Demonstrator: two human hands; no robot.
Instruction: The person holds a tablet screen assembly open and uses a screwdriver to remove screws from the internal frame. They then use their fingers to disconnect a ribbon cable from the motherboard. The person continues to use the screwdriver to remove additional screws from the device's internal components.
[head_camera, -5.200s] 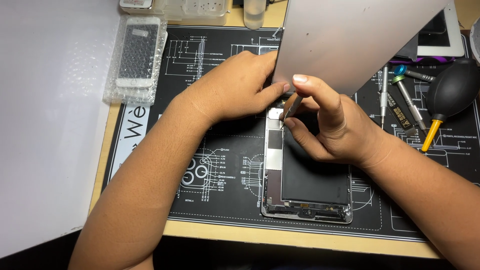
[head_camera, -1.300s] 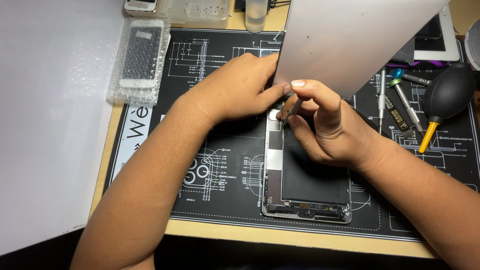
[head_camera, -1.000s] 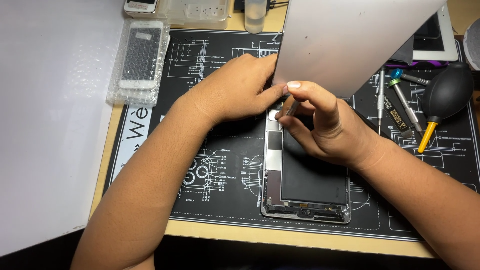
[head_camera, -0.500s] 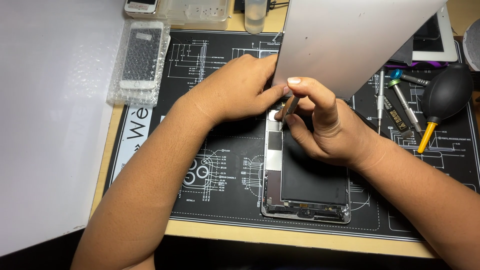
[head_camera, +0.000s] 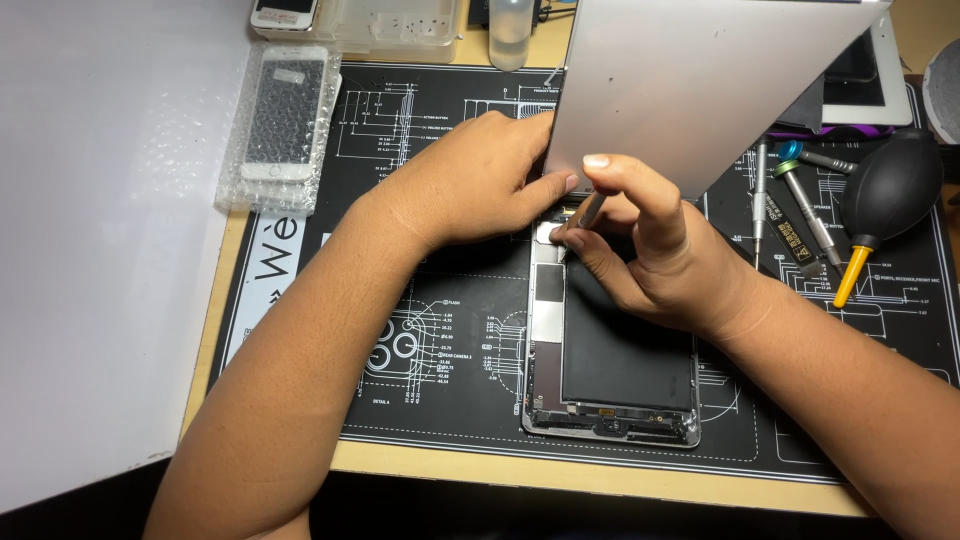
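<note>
Now | your right hand (head_camera: 655, 255) pinches a tool (head_camera: 583, 217) over the tablet (head_camera: 610, 365) | your left hand (head_camera: 480, 180) grips the lifted panel (head_camera: 700, 80)

This is a repair bench for phones and tablets. A black work mat (head_camera: 420, 300) with white drawings of parts covers the wooden table (head_camera: 600, 480). An opened tablet (head_camera: 610, 370) lies on the mat with its insides showing. Small screwdrivers (head_camera: 800, 200) lie in a row near a black rubber air blower (head_camera: 885, 195) with a yellow tip. A phone wrapped in bubble wrap (head_camera: 285, 125) sits at the side. A clear plastic box (head_camera: 395, 25) and a small bottle (head_camera: 508, 30) stand at the back.
</note>
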